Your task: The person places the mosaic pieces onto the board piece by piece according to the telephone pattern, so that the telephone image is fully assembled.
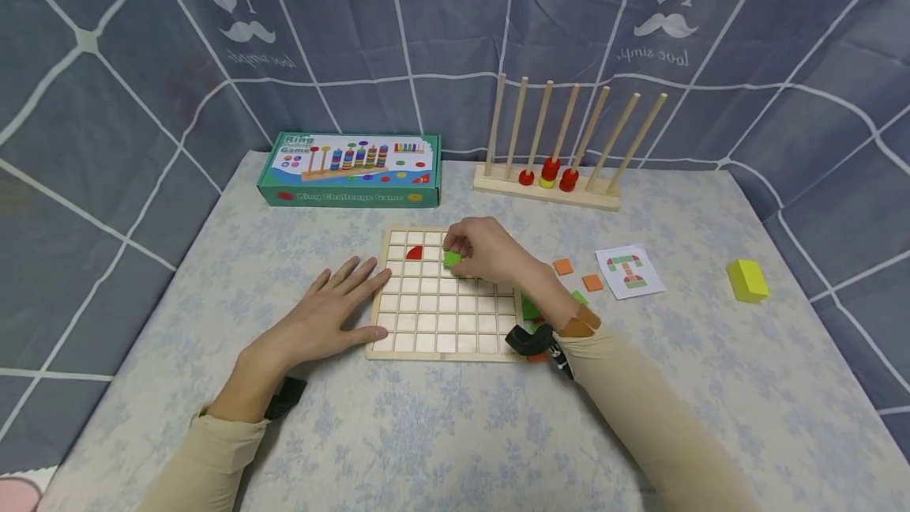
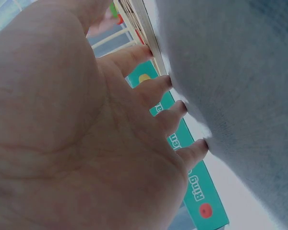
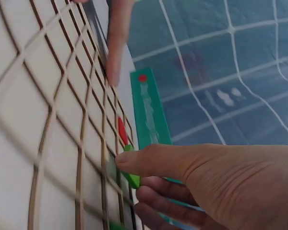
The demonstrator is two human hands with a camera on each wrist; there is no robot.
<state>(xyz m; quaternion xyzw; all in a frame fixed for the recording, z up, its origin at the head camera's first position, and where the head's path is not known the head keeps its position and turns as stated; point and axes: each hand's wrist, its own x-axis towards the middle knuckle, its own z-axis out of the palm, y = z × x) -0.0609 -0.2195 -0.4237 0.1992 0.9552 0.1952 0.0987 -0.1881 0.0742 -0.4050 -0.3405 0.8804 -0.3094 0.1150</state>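
A wooden grid board (image 1: 415, 322) lies on the table, its cells mostly pale. A red quarter-circle tile (image 1: 415, 253) sits in a cell near its far left. My right hand (image 1: 494, 251) pinches a green square tile (image 1: 452, 259) over the far part of the board, right of the red one. In the right wrist view the thumb covers part of that green tile (image 3: 133, 179). My left hand (image 1: 323, 314) lies palm down with fingers spread, its index finger and thumb at the board's left edge.
Orange tiles (image 1: 592, 283) and green tiles (image 1: 531, 308) lie right of the board, partly under my right forearm. A pattern card (image 1: 630, 271) is beside them. Farther right stands a yellow block (image 1: 747, 280). Behind are a ring game box (image 1: 348, 172) and a peg rack (image 1: 604, 200) with rings.
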